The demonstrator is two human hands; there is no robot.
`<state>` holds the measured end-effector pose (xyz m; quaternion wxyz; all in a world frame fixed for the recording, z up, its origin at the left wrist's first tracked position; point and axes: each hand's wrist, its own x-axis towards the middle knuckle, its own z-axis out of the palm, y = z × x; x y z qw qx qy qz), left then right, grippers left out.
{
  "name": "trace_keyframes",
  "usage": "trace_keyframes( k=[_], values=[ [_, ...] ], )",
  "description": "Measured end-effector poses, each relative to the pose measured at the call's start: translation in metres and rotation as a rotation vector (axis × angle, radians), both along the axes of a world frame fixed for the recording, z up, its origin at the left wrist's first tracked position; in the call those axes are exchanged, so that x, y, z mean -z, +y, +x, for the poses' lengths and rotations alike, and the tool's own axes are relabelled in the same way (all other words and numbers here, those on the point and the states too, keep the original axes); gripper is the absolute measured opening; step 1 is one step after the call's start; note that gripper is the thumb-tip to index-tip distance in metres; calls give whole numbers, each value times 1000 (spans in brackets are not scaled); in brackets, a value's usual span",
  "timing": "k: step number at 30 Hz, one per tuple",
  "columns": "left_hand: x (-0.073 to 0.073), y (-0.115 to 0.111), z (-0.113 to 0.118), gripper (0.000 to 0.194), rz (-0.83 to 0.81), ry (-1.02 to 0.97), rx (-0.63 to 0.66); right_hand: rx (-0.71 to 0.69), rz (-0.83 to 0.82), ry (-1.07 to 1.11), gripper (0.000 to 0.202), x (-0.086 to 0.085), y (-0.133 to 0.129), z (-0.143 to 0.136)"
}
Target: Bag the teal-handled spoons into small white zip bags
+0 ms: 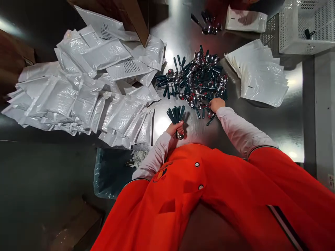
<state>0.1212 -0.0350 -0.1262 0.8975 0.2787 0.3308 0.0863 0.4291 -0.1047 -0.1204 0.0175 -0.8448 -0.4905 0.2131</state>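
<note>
My left hand (176,128) is closed round a bunch of spoons (176,114), their dark green handles fanned away from me and the metal bowls below my fingers. A large loose pile of dark-handled spoons (193,75) lies on the metal table (193,129) beyond my hands. At the pile's near right edge, my right hand (217,104) has its fingers pinched on a spoon (202,106). Its fingertips are small in view, and the spoon's far parts mix with the pile.
Many white padded packets (60,96) are heaped on the left. Flat white bags (261,75) lie fanned on the right, below a white basket (293,38). A few spoons (209,28) and a bag stack (246,21) sit at the back. A lined bin (107,174) stands below left.
</note>
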Motion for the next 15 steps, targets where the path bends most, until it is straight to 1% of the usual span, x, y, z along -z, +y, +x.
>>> trace_keyframes(
  k=[1, 2, 3, 4, 6, 7, 9, 11, 12, 13, 14, 15],
  values=[
    [-2, 4, 1, 33, -25, 28, 3, -31, -3, -24, 20, -7, 0, 1],
    [-4, 9, 3, 34, -50, 56, 7, -94, -19, -50, 19, -17, 0, 0],
    [-6, 14, 5, 36, -71, 80, 9, -197, -41, -70, 18, -27, 1, -3],
    [-7, 18, 8, 39, -82, 101, 8, -338, -55, -74, 18, -39, 2, -10],
    [-9, 23, 18, 42, -69, 135, 8, -634, -61, -81, 19, -63, 7, -33],
    [-9, 23, 24, 42, -53, 144, 23, -747, -48, -88, 20, -75, 10, -47],
    [-9, 18, 37, 42, -21, 121, 91, -900, -13, -105, 23, -95, 18, -78],
    [-9, 9, 47, 44, 3, 60, 209, -984, 8, -94, 23, -110, 25, -102],
    [-9, 4, 50, 45, 14, 27, 252, -992, 31, -77, 22, -115, 28, -109],
    [-11, 0, 50, 45, 25, -3, 264, -969, 76, -51, 20, -119, 30, -112],
    [-12, -4, 49, 45, 37, -28, 246, -911, 144, -12, 19, -120, 30, -112],
    [-15, -6, 46, 46, 49, -47, 204, -815, 232, 42, 24, -119, 28, -109]
  ],
)
